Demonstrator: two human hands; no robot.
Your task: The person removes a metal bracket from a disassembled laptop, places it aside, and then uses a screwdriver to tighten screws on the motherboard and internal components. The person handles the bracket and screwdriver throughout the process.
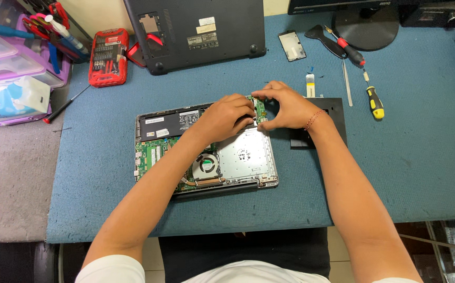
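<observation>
**Both hands pinching small green board on opened laptop**

Blue mat [395, 157] is covering the desk, grey surface running along its left edge. Opened laptop [206, 149] is lying bottom-up in the mat's middle, cover off, so battery [167, 123], fan [206, 166] and motherboard [151, 152] are showing.

Left hand [227, 116] is resting over the laptop's upper middle, fingers curled, grip pressing down on the left edge of a small green circuit board [260, 109]. Right hand [286, 107] is meeting it from the laptop's right side, thumb and fingers pinching the same board; red thread bracelet [314, 119] on the wrist. Board is sitting at the laptop's upper right corner, apparently steadied from both sides because it is narrow.

Removed bottom cover [196, 31] is lying behind the laptop. Red bit set [108, 56] is sitting behind-left of the laptop. Yellow-handled screwdriver [374, 99] and red-handled screwdriver [345, 46] are lying right of the laptop, likely kept within reach. Black flat panel [327, 123] is lying just right of the laptop under the right wrist. Purple organiser tray [7, 63] is standing far left.
</observation>
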